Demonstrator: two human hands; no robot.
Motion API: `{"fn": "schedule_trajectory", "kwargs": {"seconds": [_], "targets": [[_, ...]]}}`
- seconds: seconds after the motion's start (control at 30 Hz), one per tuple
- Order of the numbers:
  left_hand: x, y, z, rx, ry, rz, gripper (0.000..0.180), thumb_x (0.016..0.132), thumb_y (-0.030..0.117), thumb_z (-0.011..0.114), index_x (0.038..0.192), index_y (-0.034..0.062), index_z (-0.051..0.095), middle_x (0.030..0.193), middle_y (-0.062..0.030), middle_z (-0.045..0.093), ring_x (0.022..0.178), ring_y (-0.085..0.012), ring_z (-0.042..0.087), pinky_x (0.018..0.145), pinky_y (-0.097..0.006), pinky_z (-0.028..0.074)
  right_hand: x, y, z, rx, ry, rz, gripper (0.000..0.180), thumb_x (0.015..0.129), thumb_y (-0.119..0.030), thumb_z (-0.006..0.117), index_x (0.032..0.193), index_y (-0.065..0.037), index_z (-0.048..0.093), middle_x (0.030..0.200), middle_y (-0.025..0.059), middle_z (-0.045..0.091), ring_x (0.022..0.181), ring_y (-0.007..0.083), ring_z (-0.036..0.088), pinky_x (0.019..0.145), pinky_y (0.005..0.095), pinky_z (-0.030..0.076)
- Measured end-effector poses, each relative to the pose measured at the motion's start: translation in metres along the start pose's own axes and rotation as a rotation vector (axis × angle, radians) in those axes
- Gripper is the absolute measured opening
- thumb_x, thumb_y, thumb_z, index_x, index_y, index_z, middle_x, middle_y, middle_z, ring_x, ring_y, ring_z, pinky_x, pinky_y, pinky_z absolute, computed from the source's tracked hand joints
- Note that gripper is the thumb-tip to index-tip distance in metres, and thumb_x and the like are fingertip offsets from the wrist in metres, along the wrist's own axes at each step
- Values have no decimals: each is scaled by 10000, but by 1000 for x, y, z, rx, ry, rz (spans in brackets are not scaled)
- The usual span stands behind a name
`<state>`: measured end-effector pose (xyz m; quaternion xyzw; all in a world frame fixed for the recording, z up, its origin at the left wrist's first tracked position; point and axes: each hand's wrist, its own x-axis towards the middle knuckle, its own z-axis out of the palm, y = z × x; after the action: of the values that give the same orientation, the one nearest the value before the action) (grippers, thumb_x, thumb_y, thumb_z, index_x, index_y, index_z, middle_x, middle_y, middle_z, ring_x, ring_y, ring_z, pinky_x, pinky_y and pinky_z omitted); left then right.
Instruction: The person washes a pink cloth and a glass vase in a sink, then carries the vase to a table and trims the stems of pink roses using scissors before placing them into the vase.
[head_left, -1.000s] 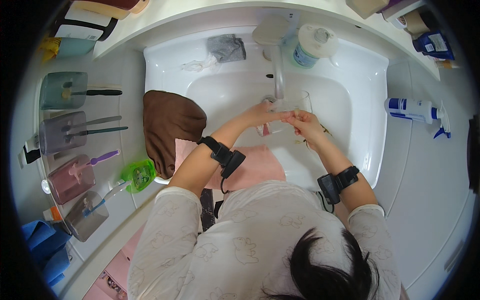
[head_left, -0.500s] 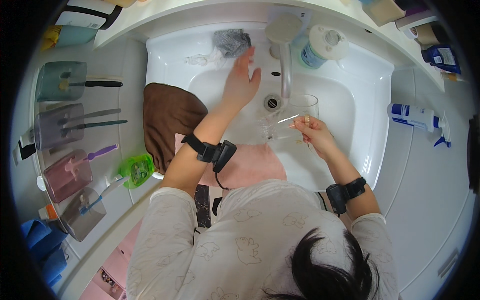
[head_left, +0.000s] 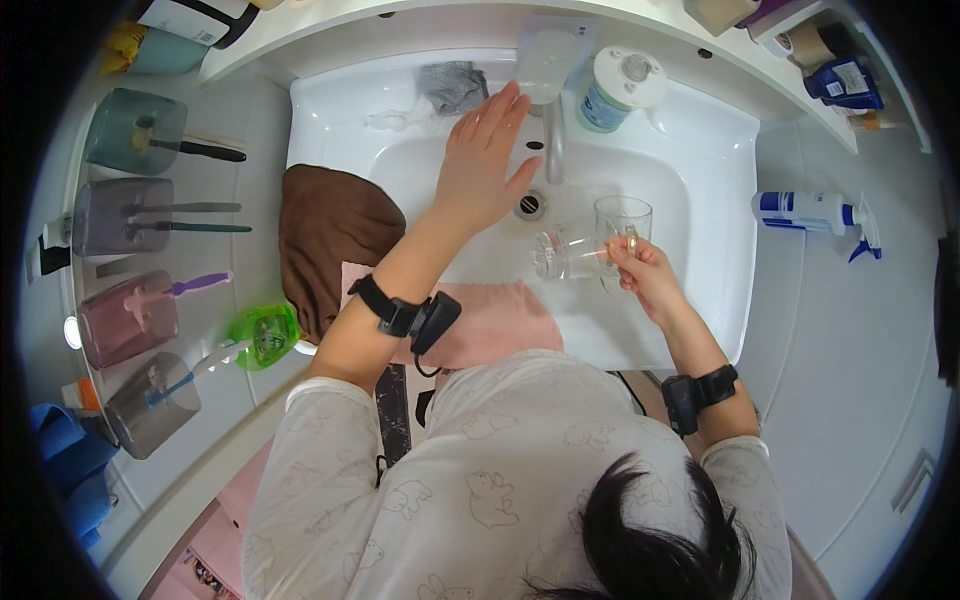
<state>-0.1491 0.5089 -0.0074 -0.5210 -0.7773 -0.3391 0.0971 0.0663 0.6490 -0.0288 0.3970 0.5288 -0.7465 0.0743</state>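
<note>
Glass, clear and tipped sideways over the sink, is gripped by the right hand, seemingly at its rim. Left hand is spread open beside the tap.

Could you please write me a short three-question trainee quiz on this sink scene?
1. True or false: the right hand holds a clear cup over the sink.
2. The left hand reaches toward: A) the tap B) the spray bottle C) the brown towel
3. What colour is the cloth on the sink's front edge?

Key: 1 true; 2 A; 3 pink.
</note>
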Motion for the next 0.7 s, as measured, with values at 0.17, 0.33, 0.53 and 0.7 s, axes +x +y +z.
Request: {"fn": "schedule_trajectory", "kwargs": {"seconds": [0.17,0.33,0.53,0.7], "targets": [[-35,21,7,-349,-592,-130,797,650,331,675,1272,34,276,1180,-168,435,1014,-300,466,840,-352,391,-8,1,7,-35,-5,-33,186,822,-225,554,927,-71,546,860,7,612,575,24,408,494,178,334],[-45,35,32,-665,-1103,-390,1035,550,372,744,1336,80,138,1162,-173,447,943,-245,525,775,-334,439,-15,0,22,-182,4,-44,209,815,-243,559,923,-64,547,853,13,615,565,28,414,490,182,339],[-61,30,27,-565,-1074,-312,998,555,342,724,1334,103,148,1132,-170,470,913,-254,545,747,-344,450,-27,-8,8,-431,135,-65,247,805,-309,558,791,-62,566,738,-13,583,512,37,383,468,194,333],[-54,12,-6,-141,-1007,-123,927,542,314,708,1309,113,227,989,-174,526,860,-317,543,724,-365,434,-36,-30,-5,-791,233,-149,365,798,-390,539,622,-71,530,574,-13,516,473,79,374,455,221,340]]}}
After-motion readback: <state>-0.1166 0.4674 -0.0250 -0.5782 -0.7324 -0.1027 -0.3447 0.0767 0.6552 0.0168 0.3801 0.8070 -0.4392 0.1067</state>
